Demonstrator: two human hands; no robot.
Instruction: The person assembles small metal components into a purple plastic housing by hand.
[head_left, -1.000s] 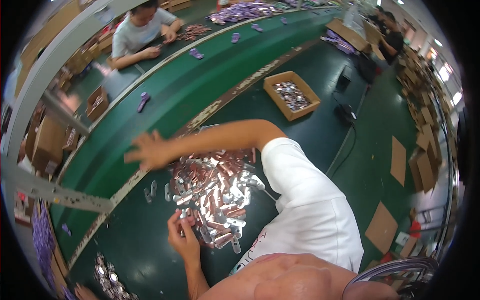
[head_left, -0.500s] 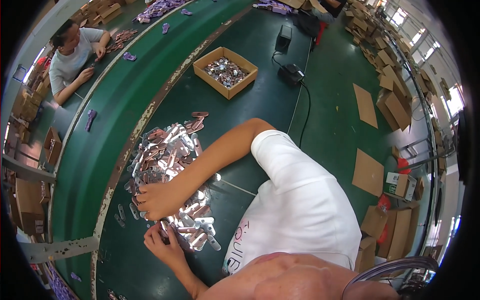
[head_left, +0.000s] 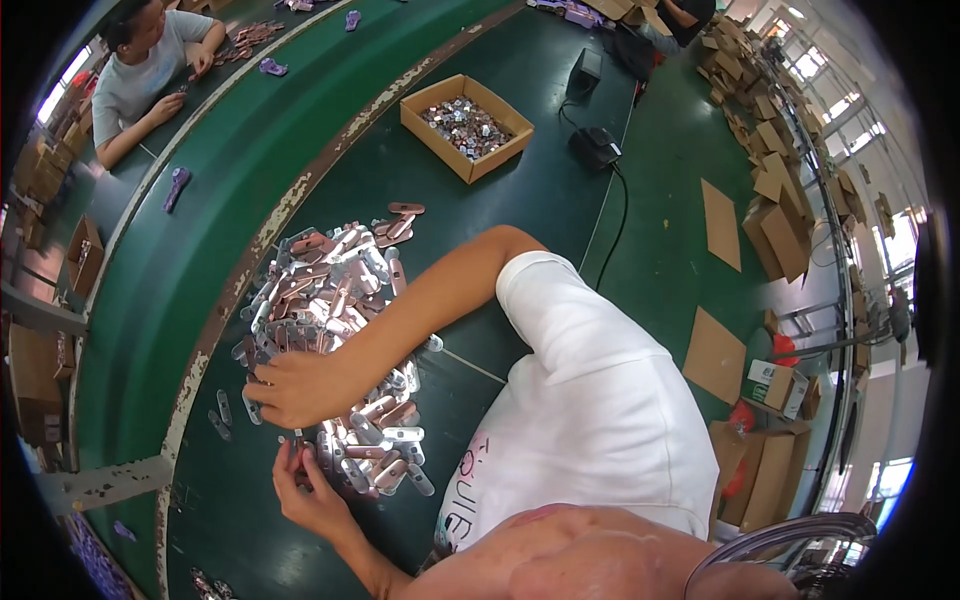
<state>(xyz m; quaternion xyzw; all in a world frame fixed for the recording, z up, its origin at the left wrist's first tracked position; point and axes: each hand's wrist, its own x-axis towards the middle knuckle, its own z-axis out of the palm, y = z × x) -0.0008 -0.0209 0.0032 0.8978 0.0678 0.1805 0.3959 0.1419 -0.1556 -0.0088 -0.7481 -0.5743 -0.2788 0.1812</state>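
Note:
A heap of slim, round-ended metal pieces [head_left: 345, 285], some silver and some pinkish, lies on the dark green tabletop [head_left: 470, 285]. My right hand [head_left: 305, 388] is over the heap's near part, back upward and fingers bent down; its fingertips are mostly hidden, and whatever they hold does not show clearly. Just below it, my left hand [head_left: 312, 495] pinches a dark pinkish metal piece [head_left: 297, 456] between thumb and fingers at the heap's edge. Two silver pieces [head_left: 222, 415] lie apart, left of my right hand.
Beyond the heap stands an open cardboard box [head_left: 465, 170] of small metal parts. A black adapter [head_left: 595, 148] with a cable sits right of it. Left runs a green conveyor [head_left: 190, 260] carrying purple items [head_left: 176, 188]. Across it, a person [head_left: 150, 75] handles pieces. Flattened cartons [head_left: 715, 345] lie right.
My hands, close together before, are now a little apart, with my left hand slightly lower. The view has shifted somewhat. Purple items on the conveyor have changed position.

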